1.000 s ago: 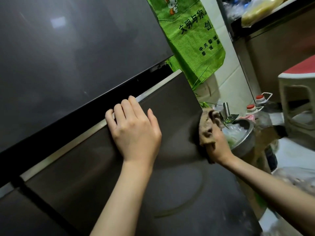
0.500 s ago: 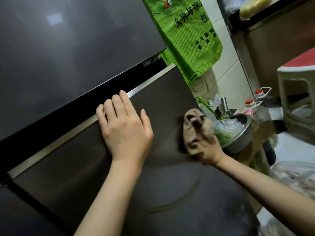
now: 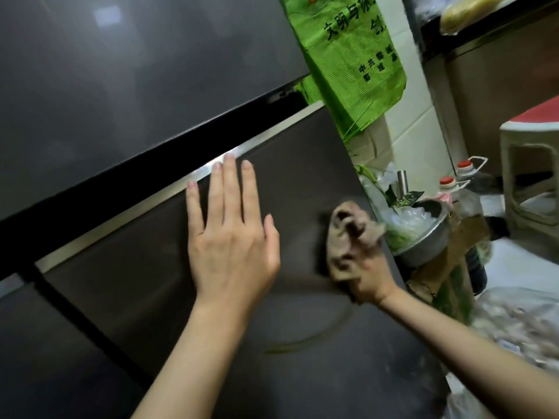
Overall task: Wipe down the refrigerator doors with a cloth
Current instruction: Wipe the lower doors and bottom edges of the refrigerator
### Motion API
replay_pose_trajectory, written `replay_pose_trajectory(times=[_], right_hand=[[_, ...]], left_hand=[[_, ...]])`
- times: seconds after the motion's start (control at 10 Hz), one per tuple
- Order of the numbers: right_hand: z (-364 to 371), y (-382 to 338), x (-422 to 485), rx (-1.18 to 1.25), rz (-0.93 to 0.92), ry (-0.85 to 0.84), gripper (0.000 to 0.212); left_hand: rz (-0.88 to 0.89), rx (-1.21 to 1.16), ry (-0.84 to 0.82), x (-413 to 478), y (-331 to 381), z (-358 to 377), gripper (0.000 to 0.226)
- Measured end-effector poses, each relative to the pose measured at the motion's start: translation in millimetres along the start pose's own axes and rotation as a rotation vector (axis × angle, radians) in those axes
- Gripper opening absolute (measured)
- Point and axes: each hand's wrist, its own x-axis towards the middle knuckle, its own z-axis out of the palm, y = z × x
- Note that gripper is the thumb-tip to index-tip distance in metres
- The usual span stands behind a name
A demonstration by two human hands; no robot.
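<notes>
The cloth [image 3: 352, 237], a brownish crumpled wad (blurred here), is bunched in the curled fingers of the right hand [image 3: 370, 276] and pressed to the dark glossy lower door [image 3: 127, 291] near its right edge, with its long axis running up the door. The left hand [image 3: 233, 240] lies flat on the same door, fingers spread and tips at the silver strip [image 3: 136, 210]. To the right, a metal bowl [image 3: 426, 247] holds clear plastic and greens.

A green woven bag [image 3: 348, 55] with printed characters hangs against the white tiled wall [image 3: 405, 125]. Below it, a metal bowl [image 3: 429, 244] holds clear plastic film. Two red-capped bottles [image 3: 447, 181] stand just behind the bowl. A white stool [image 3: 504, 176] with a red top stands near the bottles.
</notes>
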Motion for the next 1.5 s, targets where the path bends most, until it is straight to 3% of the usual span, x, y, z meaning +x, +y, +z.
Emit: replay_pose_trajectory(times=[0.1, 0.2, 0.3, 0.4, 0.5, 0.6, 0.7, 0.8, 0.9, 1.0, 1.1, 1.2, 1.3, 1.4, 1.5], right_hand=[[1.4, 21.3, -0.9, -0.060, 0.399, 0.000, 0.071], [0.3, -16.5, 6.0, 0.217, 0.551, 0.235, 0.067], [18.3, -91.4, -4.3, 0.348, 0.476, 0.278, 0.059], [38.3, -118.7, -31.0, 0.149, 0.111, 0.020, 0.064], [40.5, -69.5, -37.0, 0.104, 0.033, -0.261, 0.062], [23.8, -46.0, -38.0, -1.045, -0.077, 0.206, 0.056], [25.8, -107.8, -22.2, 0.083, 0.380, 0.229, 0.071], [46.7, -182.6, -30.2, 0.238, 0.372, 0.260, 0.072], [51.0, -196.9, -43.0, 0.015, -0.144, 0.076, 0.060], [30.3, -157.9, -11.5, -0.054, -0.504, 0.028, 0.062], [34.7, -179.7, 10.4, 0.087, -0.142, 0.213, 0.068], [56.5, -224.6, -20.2, 0.145, -0.012, 0.256, 0.066], [71.1, -205.2, -87.7, -0.037, -0.408, 0.044, 0.056], [63.4, -182.8, -109.6, -0.055, -0.641, -0.174, 0.050], [50.6, -195.9, -70.1, -0.023, -0.621, -0.069, 0.061]], left_hand=[[0.051, -0.006, -0.015, -43.6, -5.5, -11.5, 0.065], [0.067, -0.034, -0.053, -83.0, -8.8, -17.3, 0.063], [0.050, -0.041, -0.110, -114.5, -5.8, -16.2, 0.062], [0.049, -0.061, -0.149, -140.8, -1.3, -14.8, 0.064], [0.067, -0.082, -0.172, -161.8, -3.9, -19.1, 0.065], [0.053, -0.085, -0.186, -180.1, -11.4, -26.1, 0.066], [0.007, -0.084, -0.198, -193.4, -16.2, -31.5, 0.066], [-0.025, -0.117, -0.213, -206.6, -21.4, -35.7, 0.066], [-0.075, -0.156, -0.214, -217.5, -30.9, -41.1, 0.062], [-0.142, -0.234, -0.145, -223.6, -39.6, -49.1, 0.054], [-0.230, -0.397, -0.084, -233.3, -38.9, -57.7, 0.051], [-0.341, -0.545, -0.074, -236.1, -37.2, -61.4, 0.048], [-0.474, -0.621, -0.072, -237.7, -39.9, -58.4, 0.045], [-0.538, -0.678, -0.079, -240.4, -37.5, -58.8, 0.044], [-0.596, -0.707, -0.072, -241.7, -33.4, -60.0, 0.043]])
